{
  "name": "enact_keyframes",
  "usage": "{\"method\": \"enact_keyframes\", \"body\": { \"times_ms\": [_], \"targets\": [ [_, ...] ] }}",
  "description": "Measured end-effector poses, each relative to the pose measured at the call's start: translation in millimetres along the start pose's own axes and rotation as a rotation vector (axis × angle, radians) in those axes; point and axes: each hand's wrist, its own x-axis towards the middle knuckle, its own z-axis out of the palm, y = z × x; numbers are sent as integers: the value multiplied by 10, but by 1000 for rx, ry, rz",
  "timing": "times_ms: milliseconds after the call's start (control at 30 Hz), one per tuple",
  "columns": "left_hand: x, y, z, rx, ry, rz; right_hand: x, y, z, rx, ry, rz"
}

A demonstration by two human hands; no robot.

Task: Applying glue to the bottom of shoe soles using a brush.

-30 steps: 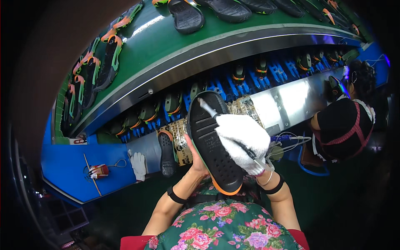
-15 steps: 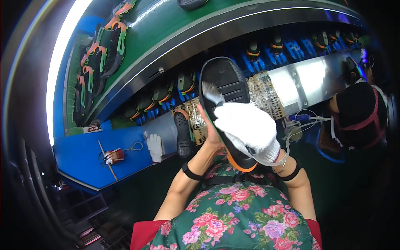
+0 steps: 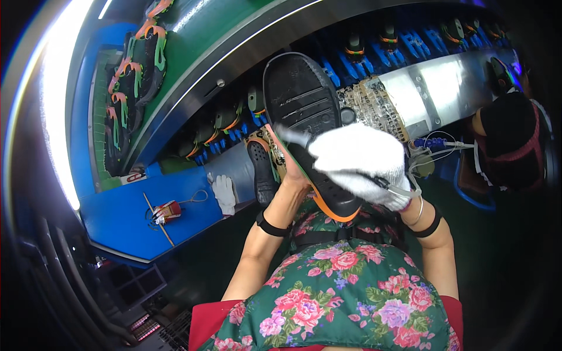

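The bare left grip (image 3: 293,168) is clamping the left edge of a long black shoe sole (image 3: 307,114) with an orange-and-green rim, stretching from above that hand down to its right. The right grip (image 3: 357,164), in a white knitted glove (image 3: 377,146), is clasping a slim pale brush (image 3: 295,136) (its tip is showing only as a blur) over the sole's left side. Left of the left grip, a black perforated sole (image 3: 264,181) is lying; farther left, a red can (image 3: 168,212) is sitting on a bright blue table (image 3: 120,216).
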Motion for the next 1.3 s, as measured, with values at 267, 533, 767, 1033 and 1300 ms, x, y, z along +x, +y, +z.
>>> {"method": "enact_keyframes", "body": {
  "times_ms": [267,533,767,1033,1300],
  "targets": [
    [61,22,298,5,81,-13,-117,-75,27,-16,-167,-73],
    [133,177,341,173,-12,-59,-354,-1,173,20,-93,89],
    [239,286,376,166,-37,31,-342,-72,263,-31,-101,89],
    [299,383,482,168,-46,89,-311,-43,52,-67,-107,22],
    [331,501,398,248,-122,88,-310,-70,32,79,-46,163]
  ]
}}
